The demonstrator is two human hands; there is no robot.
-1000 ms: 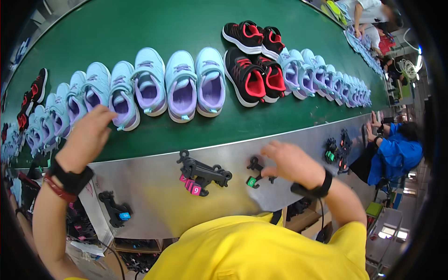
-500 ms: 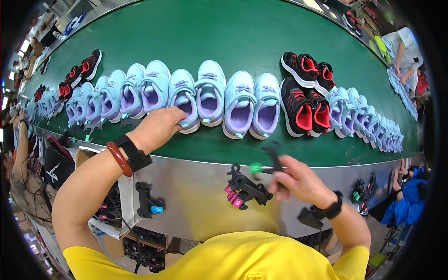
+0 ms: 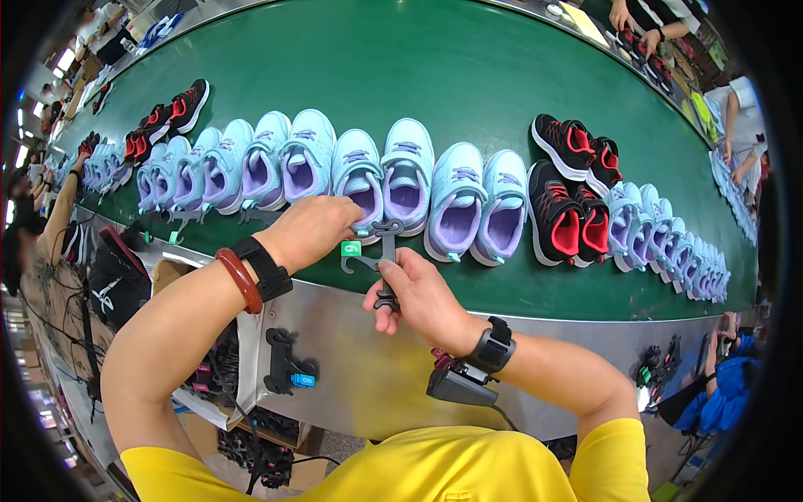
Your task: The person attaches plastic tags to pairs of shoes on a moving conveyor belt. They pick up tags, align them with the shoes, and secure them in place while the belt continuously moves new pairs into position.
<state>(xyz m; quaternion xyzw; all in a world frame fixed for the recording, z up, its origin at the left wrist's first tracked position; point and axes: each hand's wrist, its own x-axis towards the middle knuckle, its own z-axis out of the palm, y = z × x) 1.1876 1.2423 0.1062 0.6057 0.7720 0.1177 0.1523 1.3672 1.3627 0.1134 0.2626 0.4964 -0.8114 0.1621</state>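
My left hand (image 3: 314,234) is closed on the heel collar of a light blue child's sneaker (image 3: 358,163) with a purple lining; the fingertips are partly hidden inside the shoe. My right hand (image 3: 418,293) grips a dark grey plastic shoe hanger (image 3: 388,244) with a green tag (image 3: 350,248), raised just behind the heels of that sneaker and the matching light blue sneaker (image 3: 407,167) on its right. A dark hook end pokes out below the right fingers. Another light blue pair (image 3: 456,197) stands to the right, heels toward me.
Black-and-red sneakers (image 3: 554,213) stand on the green belt (image 3: 401,58), with more light blue pairs (image 3: 209,171) on both sides. A black hanger with a blue tag (image 3: 288,364) lies on the metal ledge (image 3: 351,376). Co-workers' arms (image 3: 60,205) reach in at the left and far right.
My right hand has moved left and up, bringing the hanger from the ledge to the sneaker heels. My left hand stays at the same shoe. The pink-tagged hangers no longer show clearly.
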